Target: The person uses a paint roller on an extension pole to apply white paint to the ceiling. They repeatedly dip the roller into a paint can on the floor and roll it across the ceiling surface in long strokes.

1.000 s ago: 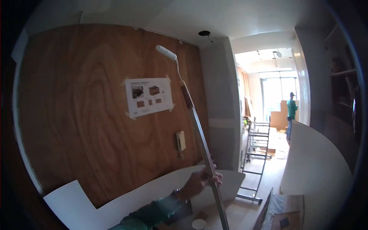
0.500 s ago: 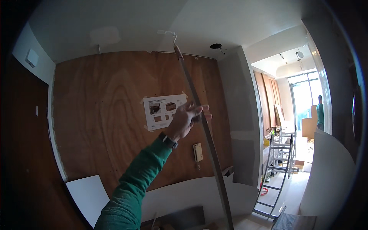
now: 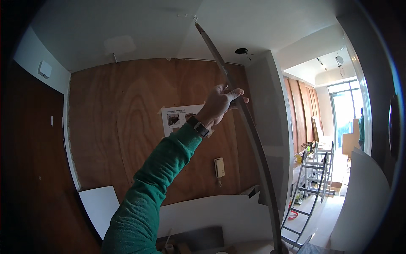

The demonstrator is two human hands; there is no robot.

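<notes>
My left hand [image 3: 220, 105], in a green sleeve with a dark watch at the wrist, is closed round the long grey pole [image 3: 255, 137] of a paint roller. The pole slants from the bottom edge up to the ceiling. At its tip a thin bent wire frame [image 3: 195, 18] carries a small pale roller [image 3: 185, 15] against or very near the ceiling [image 3: 152, 29]; contact cannot be made out. Low in the picture, a sliver of my right hand [image 3: 284, 249] shows at the lower pole; most of it lies outside the view.
A plywood wall [image 3: 127, 127] ahead bears a taped sheet [image 3: 169, 122] and an intercom handset [image 3: 219, 167]. A dark hole with wires [image 3: 241, 51] opens in the ceiling. Stepladders [image 3: 311, 190] stand in the passage at right, by a curved white panel [image 3: 359, 203]. A person [image 3: 361, 129] is farther back.
The pole and my left hand have moved up and to the right in the picture, the roller rising too. The view has also shifted a little.
</notes>
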